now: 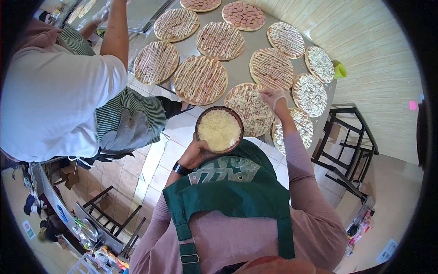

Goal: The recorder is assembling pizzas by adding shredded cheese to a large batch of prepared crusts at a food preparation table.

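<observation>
My left hand (pixel 196 152) grips the side of a round, dark-rimmed bowl (pixel 197 122) in front of my apron. Pale grated cheese (pixel 219 129) fills it. My right hand (pixel 274 99), in a clear glove, is over the right edge of a pizza (pixel 247 109) at the table's near side. Its fingers are pinched together, with pale shreds of cheese at the tips. That pizza has sauce stripes and cheese scattered on it. To its right, a cheese-covered pizza (pixel 294 130) lies partly behind my right forearm.
On the metal table (pixel 252 40) lie several more pizzas, some with cheese, some with sauce stripes, one with bare sausage slices (pixel 243 15). A yellow-green cup (pixel 339 69) is at the right edge. A co-worker (pixel 59 100) stands close on the left. Black stool frames (pixel 345 144) stand at right.
</observation>
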### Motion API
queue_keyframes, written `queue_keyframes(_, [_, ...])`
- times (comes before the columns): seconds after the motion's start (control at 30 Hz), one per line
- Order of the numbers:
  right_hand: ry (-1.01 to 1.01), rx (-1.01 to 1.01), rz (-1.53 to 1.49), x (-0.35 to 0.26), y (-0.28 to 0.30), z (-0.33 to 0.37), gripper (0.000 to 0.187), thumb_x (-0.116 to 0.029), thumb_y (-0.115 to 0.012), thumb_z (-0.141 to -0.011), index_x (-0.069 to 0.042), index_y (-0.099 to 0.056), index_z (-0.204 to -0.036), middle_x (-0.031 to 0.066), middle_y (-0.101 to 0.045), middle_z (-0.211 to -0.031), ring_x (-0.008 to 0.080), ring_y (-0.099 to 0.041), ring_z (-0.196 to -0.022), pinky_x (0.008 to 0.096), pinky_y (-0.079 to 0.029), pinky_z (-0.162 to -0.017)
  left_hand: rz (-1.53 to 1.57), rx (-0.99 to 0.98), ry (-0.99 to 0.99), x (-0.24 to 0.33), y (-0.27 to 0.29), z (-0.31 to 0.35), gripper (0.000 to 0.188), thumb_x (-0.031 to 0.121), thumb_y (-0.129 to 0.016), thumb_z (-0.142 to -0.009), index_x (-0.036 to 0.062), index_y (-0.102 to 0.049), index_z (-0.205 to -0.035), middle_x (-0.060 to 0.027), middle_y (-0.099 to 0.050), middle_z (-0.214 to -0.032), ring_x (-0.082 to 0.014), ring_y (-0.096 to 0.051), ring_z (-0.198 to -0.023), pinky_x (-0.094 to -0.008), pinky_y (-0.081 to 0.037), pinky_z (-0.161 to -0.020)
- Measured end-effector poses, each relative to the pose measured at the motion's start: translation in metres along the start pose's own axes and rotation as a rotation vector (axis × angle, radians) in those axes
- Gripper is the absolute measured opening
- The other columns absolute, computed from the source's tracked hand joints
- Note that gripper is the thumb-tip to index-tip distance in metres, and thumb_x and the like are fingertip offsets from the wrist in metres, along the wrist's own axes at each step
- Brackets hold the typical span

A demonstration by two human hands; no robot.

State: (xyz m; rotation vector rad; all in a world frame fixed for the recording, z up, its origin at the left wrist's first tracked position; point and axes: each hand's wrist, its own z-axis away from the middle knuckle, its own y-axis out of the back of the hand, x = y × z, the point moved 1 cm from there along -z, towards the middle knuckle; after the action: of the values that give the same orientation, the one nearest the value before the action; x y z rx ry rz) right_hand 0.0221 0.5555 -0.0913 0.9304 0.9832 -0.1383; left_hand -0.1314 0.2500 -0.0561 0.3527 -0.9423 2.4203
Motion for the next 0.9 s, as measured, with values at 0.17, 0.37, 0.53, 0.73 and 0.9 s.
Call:
queue_keyframes(0.17, [0.166,-0.015,0.27,0.009,-0.032,-0.033,0.023,-0.006,-0.054,-0.077,-0.004,-0.064,-0.098,0.0105,-0.066,-0.086,0.0152,-0.06,-0.072,0.0257,-0.047,-0.07,-0.067,0.019,-0.046,-0.003,0.005,0.001,0.045,-0.002,-0.042,-0.073,-0.0097,-0.037,-0.117,-0.017,-0.05,-0.114,-0.0259,-0.054,-0.101,-0.0366,-0.049,-0.084])
queue_keyframes(0.37, [0.022,-0.103,0.291,-0.052,-0.025,-0.018,0.024,-0.006,-0.056,-0.078,-0.005,-0.063,-0.101,0.0099,-0.065,-0.079,0.0157,-0.06,-0.069,0.0269,-0.047,-0.068,0.008,0.05,-0.078,0.0,0.002,0.012,0.048,-0.002,-0.042,-0.072,-0.008,-0.035,-0.119,-0.0172,-0.05,-0.114,-0.026,-0.054,-0.1,-0.0367,-0.048,-0.085])
queue_keyframes(0.53, [0.223,0.073,0.147,-0.088,-0.024,0.021,0.023,-0.008,-0.057,-0.077,-0.01,-0.063,-0.099,0.0086,-0.061,-0.076,0.0204,-0.059,-0.068,0.0301,-0.047,-0.065,-0.012,0.045,-0.066,-0.01,0.017,0.001,0.05,-0.003,-0.043,-0.072,-0.0041,-0.035,-0.121,-0.0153,-0.051,-0.114,-0.0257,-0.055,-0.099,-0.036,-0.048,-0.085])
queue_keyframes(0.73, [0.653,-0.327,0.6,-0.132,-0.08,0.09,0.019,-0.013,-0.05,-0.078,-0.006,-0.059,-0.093,0.0139,-0.056,-0.086,0.027,-0.056,-0.081,0.0351,-0.047,-0.07,-0.049,-0.02,-0.01,-0.004,0.005,0.002,0.044,-0.003,-0.044,-0.073,-0.0054,-0.041,-0.117,-0.0137,-0.054,-0.109,-0.0224,-0.056,-0.097,-0.034,-0.048,-0.084])
queue_keyframes(0.9, [0.683,-0.266,0.736,-0.116,-0.09,0.098,0.019,-0.011,-0.055,-0.068,-0.002,-0.058,-0.085,0.0144,-0.054,-0.081,0.03,-0.057,-0.077,0.037,-0.046,-0.065,-0.059,-0.053,0.005,-0.017,0.004,-0.004,0.037,-0.002,-0.047,-0.074,-0.0051,-0.047,-0.11,-0.0107,-0.056,-0.104,-0.0192,-0.057,-0.092,-0.0308,-0.048,-0.08])
